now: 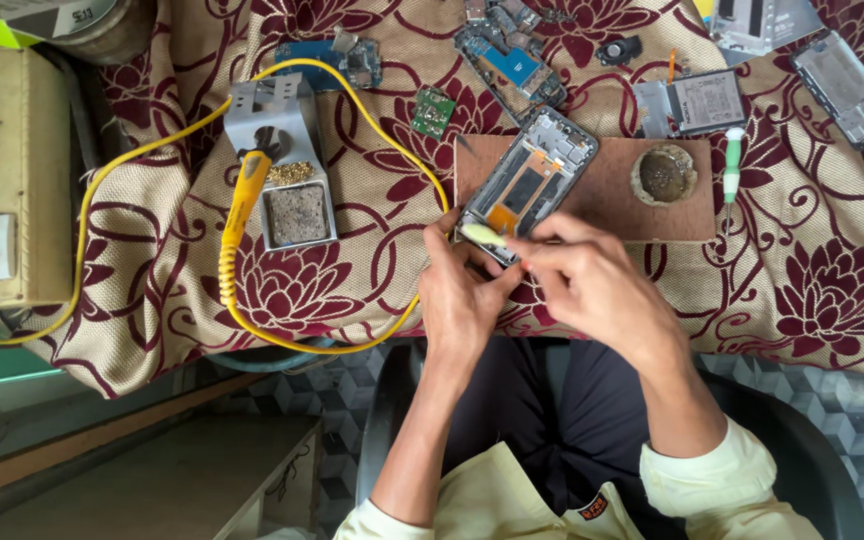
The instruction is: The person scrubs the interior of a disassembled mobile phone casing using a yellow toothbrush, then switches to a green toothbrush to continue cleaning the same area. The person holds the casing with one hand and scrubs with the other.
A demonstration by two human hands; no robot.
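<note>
— Where are the hands?

— Both meet at the near end of the opened phone frame (530, 180), which lies tilted on a brown board (612, 195). The left hand (462, 295) curls upward, fingers pinching a pale strip (482, 235) against the frame.

— And the right?

— The right hand (592, 285) reaches in from the side, fingertips closed together by that strip; what they grip, I cannot tell.

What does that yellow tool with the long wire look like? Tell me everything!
The soldering iron has a bright yellow handle that looks like plastic. It rests tilted in a grey metal stand, tip upward, above a tray holding a sponge. Its yellow cord loops widely across the flowered cloth. No hand touches it.
</note>
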